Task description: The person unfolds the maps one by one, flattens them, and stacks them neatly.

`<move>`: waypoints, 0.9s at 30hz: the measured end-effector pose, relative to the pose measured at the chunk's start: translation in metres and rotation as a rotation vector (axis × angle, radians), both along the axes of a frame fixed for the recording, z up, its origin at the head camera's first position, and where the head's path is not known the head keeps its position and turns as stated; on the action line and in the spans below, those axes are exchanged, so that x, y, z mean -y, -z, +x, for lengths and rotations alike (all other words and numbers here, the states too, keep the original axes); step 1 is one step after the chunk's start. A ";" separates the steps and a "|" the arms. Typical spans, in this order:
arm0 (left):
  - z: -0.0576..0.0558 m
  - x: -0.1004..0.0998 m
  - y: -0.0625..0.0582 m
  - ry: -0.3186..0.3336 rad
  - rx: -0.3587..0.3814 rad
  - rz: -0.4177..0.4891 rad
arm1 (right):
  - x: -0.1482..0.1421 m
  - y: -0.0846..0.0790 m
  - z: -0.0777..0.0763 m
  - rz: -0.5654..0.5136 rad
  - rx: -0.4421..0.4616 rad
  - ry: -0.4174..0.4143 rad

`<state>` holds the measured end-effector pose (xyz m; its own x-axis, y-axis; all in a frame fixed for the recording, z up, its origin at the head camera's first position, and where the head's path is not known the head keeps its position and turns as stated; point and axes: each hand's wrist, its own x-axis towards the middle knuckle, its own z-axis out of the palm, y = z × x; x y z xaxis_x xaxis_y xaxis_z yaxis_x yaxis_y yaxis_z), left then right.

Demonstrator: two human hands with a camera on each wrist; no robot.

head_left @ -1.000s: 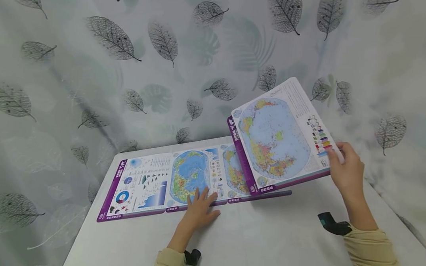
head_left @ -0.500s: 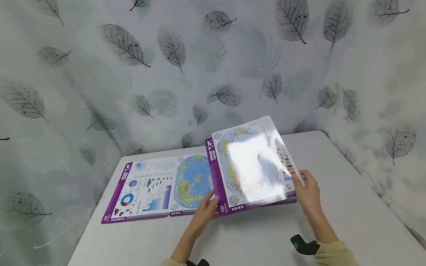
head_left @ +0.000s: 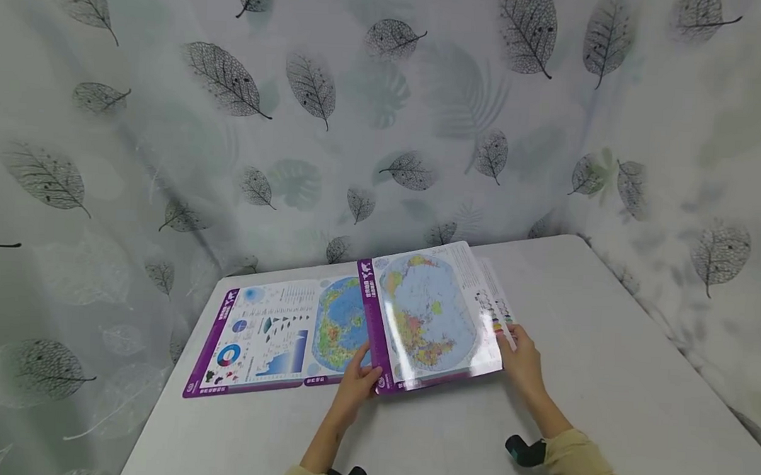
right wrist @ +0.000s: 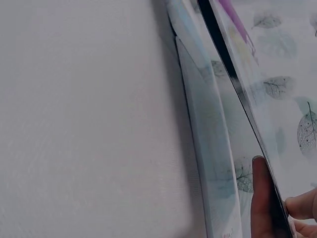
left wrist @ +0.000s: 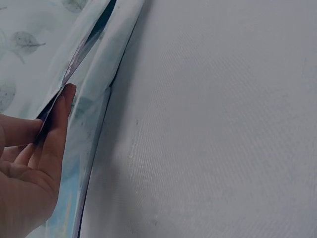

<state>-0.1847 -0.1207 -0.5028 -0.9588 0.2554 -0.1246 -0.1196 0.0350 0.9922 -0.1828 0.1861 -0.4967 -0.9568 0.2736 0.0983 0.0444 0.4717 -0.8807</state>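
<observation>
A glossy world map sheet [head_left: 424, 314] with a purple left border is held slightly raised and tilted over other map sheets. My left hand [head_left: 356, 387] pinches its near left corner; in the left wrist view, the thumb and fingers of that left hand [left wrist: 37, 158] lie on either side of the thin edge. My right hand [head_left: 520, 360] grips the right side near the lower corner, its fingers [right wrist: 262, 198] beneath and thumb above. Below and to the left lies an unfolded purple-edged map chart [head_left: 267, 339] with a blue map and diagrams; the held sheet covers its right part.
A white table [head_left: 448, 446] carries the charts, with bare surface in front and to the right. Behind it hangs a leaf-printed curtain [head_left: 333, 157], close to the table's back edge. Black wrist devices [head_left: 527, 451] sit at both sleeves.
The held map sheet has come down and to the left, flattening over the lower chart. My left hand has gone from resting on that chart to pinching the sheet's corner. My right hand moved left and down.
</observation>
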 end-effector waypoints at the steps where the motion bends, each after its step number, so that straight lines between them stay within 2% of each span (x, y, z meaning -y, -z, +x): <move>1: 0.002 0.001 -0.002 -0.006 0.007 -0.009 | 0.000 0.003 0.001 0.006 0.016 -0.015; 3: 0.006 0.001 -0.007 -0.017 0.019 -0.030 | 0.001 0.009 0.002 0.037 0.030 -0.046; 4: 0.006 0.002 -0.005 -0.020 0.022 -0.042 | 0.001 0.011 0.003 0.057 0.041 -0.061; 7: 0.006 0.004 0.002 -0.032 0.019 -0.084 | 0.001 0.016 0.005 0.136 0.042 -0.110; 10: 0.001 0.007 0.016 -0.044 0.009 -0.134 | 0.003 0.018 0.005 0.199 0.013 -0.143; 11: 0.001 0.007 0.017 -0.050 0.008 -0.156 | 0.003 0.018 0.004 0.213 -0.006 -0.150; 13: -0.001 0.006 0.018 -0.066 0.013 -0.208 | 0.004 0.018 0.003 0.228 -0.040 -0.152; 16: -0.005 0.004 0.020 -0.084 0.031 -0.261 | 0.005 0.013 0.001 0.192 -0.056 -0.161; 18: -0.007 0.002 0.020 -0.096 0.052 -0.281 | 0.006 0.006 -0.001 0.112 -0.035 -0.176; 22: -0.009 0.002 0.020 -0.112 0.075 -0.293 | 0.015 -0.015 -0.003 -0.232 -0.010 -0.257; 25: -0.009 0.003 0.020 -0.112 0.074 -0.283 | 0.028 -0.032 -0.003 -0.527 -0.056 -0.372; 27: -0.008 0.004 0.021 -0.108 0.075 -0.270 | 0.041 -0.042 -0.002 -0.590 -0.102 -0.459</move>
<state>-0.1926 -0.1243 -0.5236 -0.9641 0.1007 -0.2458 -0.2097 0.2793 0.9370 -0.1846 0.1450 -0.4548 -0.9814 -0.1153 0.1536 -0.1386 -0.1281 -0.9820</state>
